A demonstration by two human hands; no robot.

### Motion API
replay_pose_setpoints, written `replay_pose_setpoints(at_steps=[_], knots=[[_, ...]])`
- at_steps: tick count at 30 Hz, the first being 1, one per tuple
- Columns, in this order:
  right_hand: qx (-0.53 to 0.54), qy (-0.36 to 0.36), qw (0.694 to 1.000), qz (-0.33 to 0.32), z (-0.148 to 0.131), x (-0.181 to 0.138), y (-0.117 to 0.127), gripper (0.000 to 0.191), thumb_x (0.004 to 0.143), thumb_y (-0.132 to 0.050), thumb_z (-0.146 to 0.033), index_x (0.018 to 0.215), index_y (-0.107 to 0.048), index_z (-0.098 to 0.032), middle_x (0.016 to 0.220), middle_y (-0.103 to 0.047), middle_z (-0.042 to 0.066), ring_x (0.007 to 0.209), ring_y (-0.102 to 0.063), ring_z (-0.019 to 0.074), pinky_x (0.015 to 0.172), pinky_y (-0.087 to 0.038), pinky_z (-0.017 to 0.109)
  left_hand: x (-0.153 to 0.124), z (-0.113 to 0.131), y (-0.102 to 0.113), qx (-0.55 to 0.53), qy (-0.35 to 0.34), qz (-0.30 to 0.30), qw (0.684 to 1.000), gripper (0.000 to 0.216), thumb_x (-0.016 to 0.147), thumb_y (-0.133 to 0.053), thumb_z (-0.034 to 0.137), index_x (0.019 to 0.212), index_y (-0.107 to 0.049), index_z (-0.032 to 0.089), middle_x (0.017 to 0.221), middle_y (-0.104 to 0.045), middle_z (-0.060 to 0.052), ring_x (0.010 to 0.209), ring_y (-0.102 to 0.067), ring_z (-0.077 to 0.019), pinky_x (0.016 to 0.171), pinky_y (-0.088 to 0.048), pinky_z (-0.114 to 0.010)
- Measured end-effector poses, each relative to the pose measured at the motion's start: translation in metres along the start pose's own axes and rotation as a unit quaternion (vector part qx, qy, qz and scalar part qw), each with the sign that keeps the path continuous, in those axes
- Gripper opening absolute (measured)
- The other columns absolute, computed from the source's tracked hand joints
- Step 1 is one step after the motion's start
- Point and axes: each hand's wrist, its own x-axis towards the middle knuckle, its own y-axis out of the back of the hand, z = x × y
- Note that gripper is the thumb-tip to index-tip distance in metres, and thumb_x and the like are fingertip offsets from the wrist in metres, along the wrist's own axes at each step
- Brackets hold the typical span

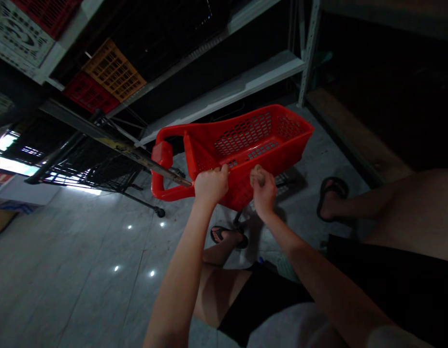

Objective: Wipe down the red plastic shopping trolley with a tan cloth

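in the head view, the left hand [212, 184] is closed in a fist around the near end of a long, worn pole [137, 157], which slants from the upper left down to that fist. the pole crosses over the looped handle of a red basket cart [298, 151] standing on the grey tiled floor [100, 299]. the right hand [264, 191] is curled, fingers bent, around a tan piece [259, 175]; whether this is the pole's own end cannot be told. both hands show in front of the cart's near wall, just apart from each other; contact with that wall is unclear.

behind the cart runs a pale metal shelf [231, 92]. an orange-yellow crate [115, 70] and a red crate [91, 92] sit side by side at the upper left. below them, a dark wire cart [142, 202] stands on the floor, partly behind the pole. a black sandal [241, 240] is on one foot just below the red basket cart, another on the foot to its right.
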Motion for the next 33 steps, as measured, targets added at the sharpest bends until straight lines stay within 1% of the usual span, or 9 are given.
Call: replay_pose_setpoints(at_steps=[3, 6, 12, 16, 19, 25, 27, 30, 33], knots=[[0.024, 0.016, 0.995, -0.092, -0.006, -0.035, -0.008, 0.028, 0.096, -0.059, -0.031, 0.117, -0.074, -0.021, 0.122, -0.074, 0.014, 0.116, -0.07, 0.0261, 0.108, -0.056, 0.042, 0.002, 0.0, -0.001, 0.004, 0.005, -0.001, 1.0, 0.036, 0.113, -0.036, 0.03, 0.126, -0.067, 0.017, 0.105, -0.08, -0.018, 0.098, -0.081, -0.0354, 0.081, -0.062, -0.043], [0.037, -0.003, 0.996, -0.082, -0.008, -0.035, -0.005, 0.026, 0.093, -0.061, -0.028, 0.113, -0.075, -0.021, 0.118, -0.075, 0.013, 0.112, -0.071, 0.0262, 0.107, -0.056, 0.043, 0.003, -0.001, -0.001, 0.006, 0.013, -0.004, 1.0, 0.035, 0.112, -0.038, 0.03, 0.126, -0.067, 0.017, 0.105, -0.08, -0.019, 0.099, -0.081, -0.0359, 0.081, -0.062, -0.043], [0.031, 0.023, 0.99, 0.135, 0.019, 0.065, 0.034, 0.043, 0.089, -0.065, -0.024, 0.131, -0.067, -0.018, 0.137, -0.069, 0.014, 0.129, -0.065, 0.0265, 0.118, -0.05, 0.049, 0.0, -0.002, -0.004, 0.014, 0.018, 0.004, 1.0, 0.035, 0.113, -0.036, 0.03, 0.125, -0.067, 0.018, 0.105, -0.08, -0.017, 0.098, -0.081, -0.0337, 0.08, -0.061, -0.04], [-0.009, 0.015, 0.986, 0.167, 0.044, 0.117, 0.049, 0.069, 0.081, -0.065, -0.013, 0.149, -0.056, -0.017, 0.151, -0.061, 0.014, 0.14, -0.06, 0.0248, 0.125, -0.045, 0.049, -0.002, -0.002, -0.005, 0.029, 0.005, 0.005, 1.0, 0.036, 0.114, -0.035, 0.032, 0.123, -0.067, 0.018, 0.104, -0.08, -0.016, 0.098, -0.081, -0.0316, 0.08, -0.06, -0.037], [-0.048, -0.019, 0.991, 0.12, 0.049, 0.094, 0.039, 0.06, 0.082, -0.065, -0.013, 0.142, -0.066, -0.014, 0.137, -0.068, 0.015, 0.129, -0.065, 0.0258, 0.122, -0.048, 0.049, -0.004, -0.002, -0.005, 0.04, 0.008, 0.0, 0.999, 0.039, 0.115, -0.034, 0.035, 0.123, -0.068, 0.019, 0.103, -0.08, -0.016, 0.097, -0.081, -0.0319, 0.079, -0.059, -0.037], [-0.014, -0.059, 0.998, -0.034, 0.044, -0.049, -0.004, 0.042, 0.089, -0.064, -0.02, 0.129, -0.077, -0.02, 0.118, -0.075, 0.014, 0.11, -0.071, 0.0251, 0.105, -0.059, 0.042, -0.006, -0.003, -0.006, 0.055, 0.021, -0.006, 0.998, 0.04, 0.114, -0.035, 0.038, 0.122, -0.07, 0.02, 0.1, -0.079, -0.015, 0.092, -0.08, -0.0327, 0.075, -0.056, -0.038], [0.022, -0.081, 0.993, -0.079, 0.046, -0.076, -0.011, 0.042, 0.085, -0.063, -0.018, 0.124, -0.08, -0.019, 0.111, -0.076, 0.013, 0.104, -0.073, 0.0247, 0.1, -0.061, 0.041, -0.006, -0.004, -0.007, 0.064, 0.025, -0.006, 0.998, 0.038, 0.114, -0.036, 0.038, 0.12, -0.069, 0.021, 0.101, -0.08, -0.015, 0.091, -0.08, -0.0325, 0.074, -0.055, -0.037], [0.059, -0.092, 0.994, -0.025, 0.057, -0.06, -0.005, 0.045, 0.084, -0.064, -0.018, 0.126, -0.079, -0.018, 0.117, -0.077, 0.014, 0.111, -0.072, 0.0261, 0.105, -0.06, 0.045, -0.006, -0.004, -0.007, 0.076, 0.025, -0.004, 0.997, 0.038, 0.114, -0.036, 0.039, 0.118, -0.069, 0.022, 0.1, -0.08, -0.013, 0.091, -0.08, -0.0326, 0.071, -0.053, -0.036], [0.06, -0.07, 0.988, 0.12, 0.072, 0.015, 0.016, 0.053, 0.084, -0.062, -0.016, 0.135, -0.073, -0.017, 0.133, -0.073, 0.014, 0.128, -0.066, 0.0272, 0.118, -0.052, 0.052, -0.007, -0.003, -0.006, 0.078, 0.025, -0.002, 0.997, 0.038, 0.114, -0.036, 0.037, 0.118, -0.069, 0.022, 0.1, -0.081, -0.013, 0.091, -0.08, -0.032, 0.07, -0.052, -0.036]])
